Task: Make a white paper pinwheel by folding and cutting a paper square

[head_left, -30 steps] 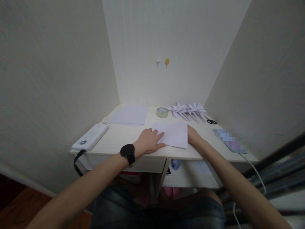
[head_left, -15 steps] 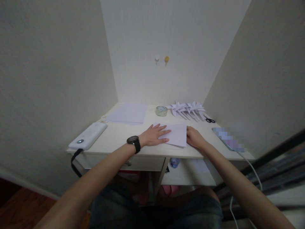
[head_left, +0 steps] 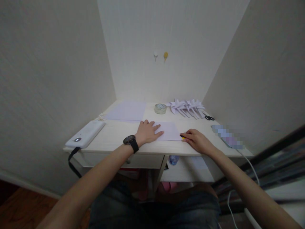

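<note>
A folded sheet of white paper (head_left: 169, 130) lies flat near the front of the pale desk (head_left: 116, 136). My left hand (head_left: 147, 132), with a black watch on its wrist, rests palm down on the sheet's left part, fingers spread. At the sheet's lower right corner is my right hand (head_left: 196, 140), its fingertips on a small dark and yellow object (head_left: 182, 137) that is too small to name.
A stack of white sheets (head_left: 126, 111) lies at the back left. Behind the folded sheet are a tape roll (head_left: 160, 108), several folded paper pinwheels (head_left: 187, 106) and black scissors (head_left: 209, 118). A white device (head_left: 85, 134) sits at the left edge, a blurred flat item (head_left: 227, 140) at the right.
The folded sheet now looks smaller and flatter. My right hand has slid from the sheet's right edge down to its lower right corner. My left hand has drawn back slightly to the left.
</note>
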Action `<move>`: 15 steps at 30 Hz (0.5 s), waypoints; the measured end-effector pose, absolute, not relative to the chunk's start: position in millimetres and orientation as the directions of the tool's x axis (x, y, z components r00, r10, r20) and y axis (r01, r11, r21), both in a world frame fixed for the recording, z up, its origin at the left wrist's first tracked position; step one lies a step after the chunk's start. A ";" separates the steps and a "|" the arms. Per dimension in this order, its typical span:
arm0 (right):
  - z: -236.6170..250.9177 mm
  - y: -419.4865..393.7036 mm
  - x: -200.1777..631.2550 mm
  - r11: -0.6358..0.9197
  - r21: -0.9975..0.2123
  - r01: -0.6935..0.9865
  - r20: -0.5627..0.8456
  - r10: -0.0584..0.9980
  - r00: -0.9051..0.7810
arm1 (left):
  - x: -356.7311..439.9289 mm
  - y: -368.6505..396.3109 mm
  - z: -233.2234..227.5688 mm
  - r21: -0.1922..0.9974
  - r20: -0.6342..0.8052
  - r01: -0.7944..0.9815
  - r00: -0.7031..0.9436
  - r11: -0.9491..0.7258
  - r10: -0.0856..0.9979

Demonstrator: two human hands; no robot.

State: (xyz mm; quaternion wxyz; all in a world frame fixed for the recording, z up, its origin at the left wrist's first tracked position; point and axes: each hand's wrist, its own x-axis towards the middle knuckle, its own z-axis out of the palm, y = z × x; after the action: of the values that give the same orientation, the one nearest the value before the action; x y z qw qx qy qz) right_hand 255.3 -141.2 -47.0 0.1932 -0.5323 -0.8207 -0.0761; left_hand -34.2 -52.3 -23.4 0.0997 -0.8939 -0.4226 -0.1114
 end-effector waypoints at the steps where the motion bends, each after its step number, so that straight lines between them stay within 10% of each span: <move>1: -47.5 -142.1 255.6 0.420 -0.088 0.903 0.409 0.842 -0.352 | -34.4 -52.5 -22.9 -0.097 0.293 0.782 0.613 -0.615 0.733; 15: -47.9 -156.0 235.5 0.381 -0.160 0.911 0.489 0.832 -0.262 | -27.5 -53.1 -32.1 -0.019 0.270 0.839 0.528 -0.544 0.805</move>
State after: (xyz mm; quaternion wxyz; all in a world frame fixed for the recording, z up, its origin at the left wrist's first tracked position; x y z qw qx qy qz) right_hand 235.5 -156.0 -47.9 0.2558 -0.5509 -0.7907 -0.0769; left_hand -27.5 -53.1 -32.1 0.0735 -0.8710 -0.4719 -0.1151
